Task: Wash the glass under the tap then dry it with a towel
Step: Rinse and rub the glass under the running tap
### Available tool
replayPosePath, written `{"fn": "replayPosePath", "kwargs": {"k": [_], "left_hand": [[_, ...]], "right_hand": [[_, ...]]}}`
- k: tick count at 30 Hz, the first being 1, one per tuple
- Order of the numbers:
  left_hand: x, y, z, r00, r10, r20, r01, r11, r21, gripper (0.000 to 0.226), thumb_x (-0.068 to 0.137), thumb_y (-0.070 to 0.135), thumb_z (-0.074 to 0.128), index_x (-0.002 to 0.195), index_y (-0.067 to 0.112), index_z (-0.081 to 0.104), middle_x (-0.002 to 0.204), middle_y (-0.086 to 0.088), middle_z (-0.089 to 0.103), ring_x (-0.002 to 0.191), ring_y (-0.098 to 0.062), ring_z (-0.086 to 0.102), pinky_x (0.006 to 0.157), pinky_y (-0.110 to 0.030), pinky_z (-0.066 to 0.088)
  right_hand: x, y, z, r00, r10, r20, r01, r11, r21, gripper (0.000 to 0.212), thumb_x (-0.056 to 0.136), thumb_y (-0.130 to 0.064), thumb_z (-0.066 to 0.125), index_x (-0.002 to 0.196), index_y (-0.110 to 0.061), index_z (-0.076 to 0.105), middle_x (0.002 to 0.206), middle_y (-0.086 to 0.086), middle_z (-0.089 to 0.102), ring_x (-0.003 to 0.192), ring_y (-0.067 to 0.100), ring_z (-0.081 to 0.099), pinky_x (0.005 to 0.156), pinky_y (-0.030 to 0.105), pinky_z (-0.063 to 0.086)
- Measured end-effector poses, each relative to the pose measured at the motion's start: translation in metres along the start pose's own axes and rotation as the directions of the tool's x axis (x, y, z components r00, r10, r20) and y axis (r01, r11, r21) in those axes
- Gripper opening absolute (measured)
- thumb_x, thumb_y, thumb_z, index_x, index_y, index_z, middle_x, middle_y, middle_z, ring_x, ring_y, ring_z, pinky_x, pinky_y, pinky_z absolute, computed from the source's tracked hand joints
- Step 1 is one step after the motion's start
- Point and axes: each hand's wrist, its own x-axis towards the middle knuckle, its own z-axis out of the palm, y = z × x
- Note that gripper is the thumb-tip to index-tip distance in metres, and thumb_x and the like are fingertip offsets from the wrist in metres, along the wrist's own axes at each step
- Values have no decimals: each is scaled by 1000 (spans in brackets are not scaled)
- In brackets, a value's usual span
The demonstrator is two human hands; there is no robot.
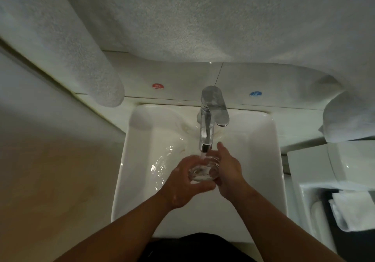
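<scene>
Gripping the wet glass (pixel 204 172) in curled left hand (pixel 186 184) fingers, right hand (pixel 228 170) fingers straight alongside; might slip and crack on sink (pixel 138 160).

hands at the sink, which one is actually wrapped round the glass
The left hand: its thumb and fingers curl round the clear drinking glass, while the right hand lies with straight fingers against its side.

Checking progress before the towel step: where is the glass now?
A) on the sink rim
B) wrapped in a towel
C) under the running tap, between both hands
C: water from the tap falls into the glass, which the left hand grips while the right hand touches its other side.
</scene>
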Motion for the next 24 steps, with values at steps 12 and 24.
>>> {"fn": "replayPosePath", "kwargs": {"k": [12,24], "left_hand": [[17,21,1,919,-302,-252,304,952,-32,58,96,66,41,113,14,60,89,-15,74,54,-27,75,49,-33,61],[24,16,8,929,2,-371,107,957,271,28,106,45,41,108,20,55,83,5,67,76,-15,70,67,-24,53]], "right_hand": [[-2,25,0,835,-476,277,550,691,-469,25,108,-42,39,103,-26,57,86,-3,69,77,12,68,67,27,57],[2,28,-8,801,-524,291,594,629,-502,28,107,-36,46,130,-25,58,99,-13,70,87,6,70,73,15,53]]}}
